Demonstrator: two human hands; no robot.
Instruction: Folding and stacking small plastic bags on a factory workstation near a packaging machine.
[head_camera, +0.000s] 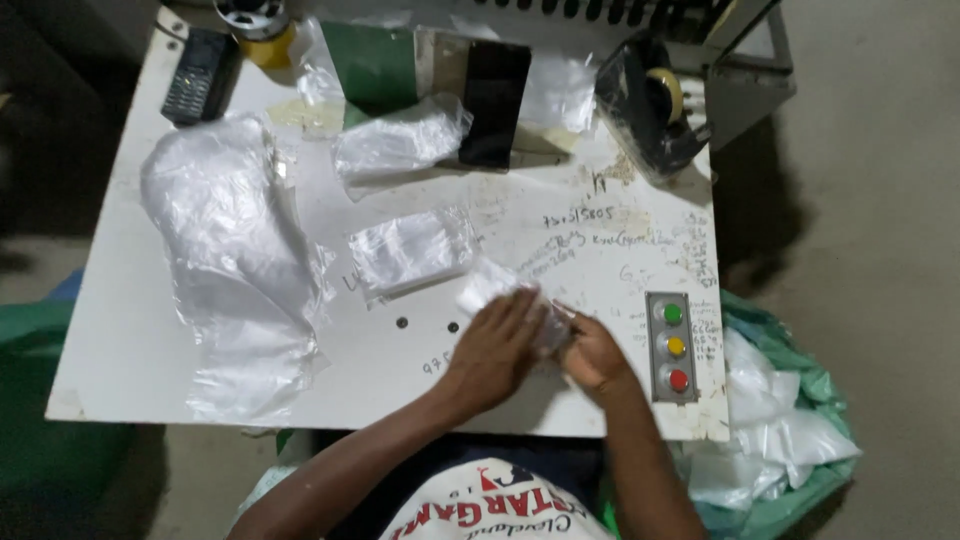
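A: So, biggest first: the white table (130, 340), then the large crumpled plastic sheet (235, 260) lying along its left side.

B: And past that?

A: A green sack (800, 440) of plastic scraps sits by the table's right edge. A tape dispenser (650, 105) stands at the far right corner, a black panel (493, 100) at the far middle, a phone (198, 75) at the far left.

B: The clear bags?

A: One bag (400, 140) lies near the panel, and a flat stack (410, 250) lies mid-table.

B: What do the hands hold?

A: A small packet (500, 290), near the table's front right, beside the button box (672, 345). Its long axis runs diagonally, from far-left down to near-right, the free end pointing away toward the stack.

B: The grip?

A: The left hand (495, 345) lies flat over it, fingers spread, pressing it down. The right hand (592, 350) pinches its near end, fingers curled tight.
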